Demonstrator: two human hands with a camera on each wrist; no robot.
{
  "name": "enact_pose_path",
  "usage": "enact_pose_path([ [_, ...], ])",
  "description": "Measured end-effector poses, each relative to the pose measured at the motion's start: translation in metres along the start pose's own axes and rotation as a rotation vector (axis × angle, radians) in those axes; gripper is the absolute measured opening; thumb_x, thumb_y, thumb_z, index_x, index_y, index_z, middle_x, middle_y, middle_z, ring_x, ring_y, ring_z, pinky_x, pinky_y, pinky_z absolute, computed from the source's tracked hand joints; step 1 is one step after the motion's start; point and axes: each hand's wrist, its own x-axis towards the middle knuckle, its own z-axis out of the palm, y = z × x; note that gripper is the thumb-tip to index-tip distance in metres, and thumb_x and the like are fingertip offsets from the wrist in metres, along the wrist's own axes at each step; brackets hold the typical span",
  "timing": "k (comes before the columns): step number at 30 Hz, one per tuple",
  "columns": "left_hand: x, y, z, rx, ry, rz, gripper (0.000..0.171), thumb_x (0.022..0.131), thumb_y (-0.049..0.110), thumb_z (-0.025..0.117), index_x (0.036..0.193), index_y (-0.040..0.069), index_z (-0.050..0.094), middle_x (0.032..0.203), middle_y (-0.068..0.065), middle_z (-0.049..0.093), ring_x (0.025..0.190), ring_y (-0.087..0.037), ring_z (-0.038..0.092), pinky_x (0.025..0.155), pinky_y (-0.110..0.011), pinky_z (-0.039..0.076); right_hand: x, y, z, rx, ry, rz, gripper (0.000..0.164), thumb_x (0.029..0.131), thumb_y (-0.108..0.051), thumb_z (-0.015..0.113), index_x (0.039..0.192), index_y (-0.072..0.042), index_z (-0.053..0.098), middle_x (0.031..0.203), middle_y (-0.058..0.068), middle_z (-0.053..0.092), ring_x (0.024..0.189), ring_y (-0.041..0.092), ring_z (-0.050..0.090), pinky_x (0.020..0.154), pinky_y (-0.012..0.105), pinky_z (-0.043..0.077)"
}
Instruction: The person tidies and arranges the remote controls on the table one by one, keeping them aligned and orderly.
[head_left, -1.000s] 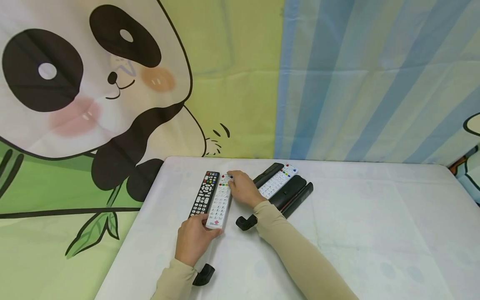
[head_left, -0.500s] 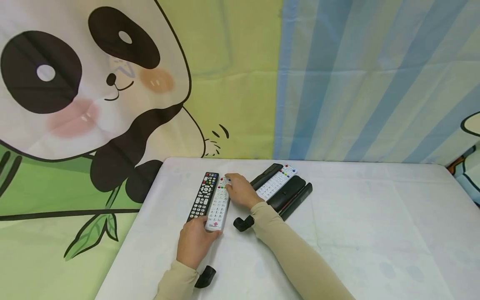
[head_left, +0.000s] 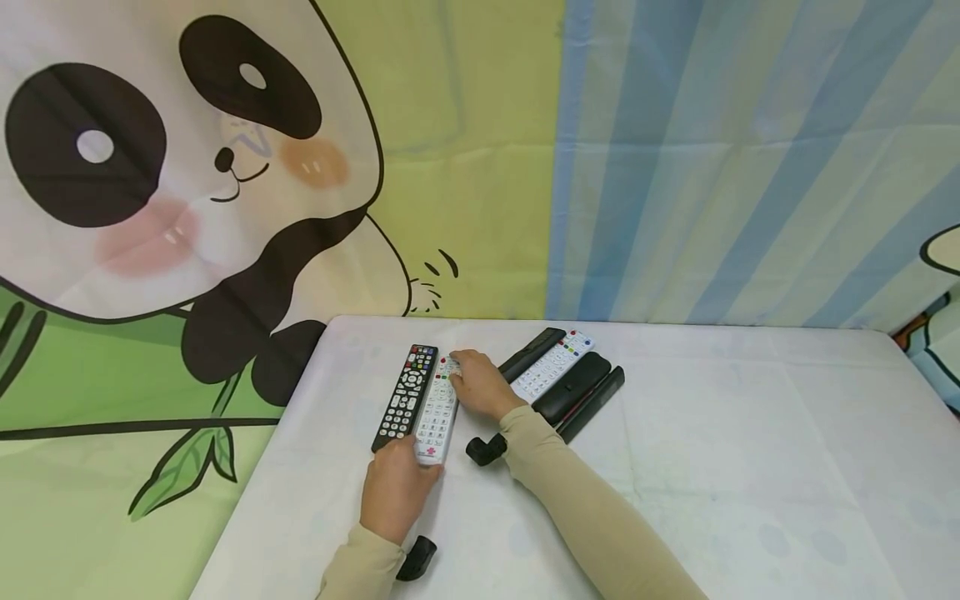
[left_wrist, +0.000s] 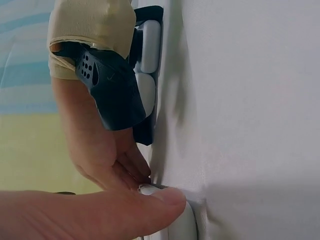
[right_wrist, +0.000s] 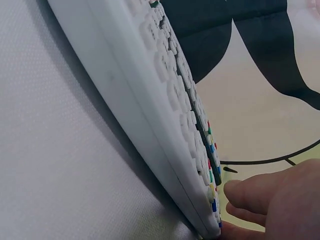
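A white remote control (head_left: 435,417) with coloured buttons near its far end lies on the table, just right of a black remote control (head_left: 405,396). My left hand (head_left: 399,492) grips the white remote's near end, its thumb (left_wrist: 165,200) along the right side. Part of that end is covered by the hand. At the far end, my right hand (head_left: 483,385) holds the white remote's top corner with thumb and fingertips. The right wrist view has the white remote's side edge (right_wrist: 145,135) close up, with the fingers (right_wrist: 250,192) at its far tip.
Right of my right hand, several remotes lie side by side at a slant: a black one (head_left: 534,352), a white one (head_left: 555,367), and dark ones (head_left: 573,385). The white-covered table (head_left: 750,433) meets a panda-printed and striped curtain (head_left: 480,167) at the back.
My left hand has shifted slightly right and toward me, uncovering more of the black remote's near end. The white remote has moved slightly toward me, with my right hand staying at its far end.
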Motion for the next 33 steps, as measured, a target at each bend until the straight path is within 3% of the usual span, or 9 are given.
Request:
enact_pose_path([
  [8, -0.002, -0.001, 0.004, 0.04, 0.032, 0.041, 0.035, 0.068, 0.008, 0.09, 0.086, -0.008, 0.066, 0.071, -0.011, 0.06, 0.058, -0.024, 0.058, 0.051, -0.041, 0.049, -0.002, 0.001, 0.001, -0.007, -0.012, -0.008, 0.046, 0.104, -0.018, 0.052, 0.146, 0.001, 0.047, 0.149, 0.02, 0.047, 0.14, 0.034, 0.042, 0.116, 0.043, 0.032],
  [19, -0.005, 0.003, -0.001, 0.074, 0.08, 0.096, 0.059, 0.067, 0.01, 0.093, 0.112, -0.016, 0.065, 0.085, -0.02, 0.066, 0.063, -0.03, 0.064, 0.055, -0.045, 0.054, -0.005, -0.002, -0.006, 0.003, 0.017, -0.032, 0.047, 0.103, -0.017, 0.055, 0.145, 0.003, 0.048, 0.148, 0.021, 0.048, 0.14, 0.034, 0.042, 0.116, 0.042, 0.031],
  [33, 0.005, 0.006, -0.006, 0.064, 0.125, 0.132, 0.057, 0.07, 0.01, 0.092, 0.118, -0.01, 0.067, 0.099, -0.023, 0.069, 0.072, -0.034, 0.068, 0.057, -0.047, 0.056, -0.012, 0.004, -0.029, 0.041, 0.096, -0.007, 0.047, 0.102, -0.019, 0.058, 0.145, -0.002, 0.05, 0.147, 0.017, 0.05, 0.139, 0.032, 0.043, 0.116, 0.043, 0.032],
])
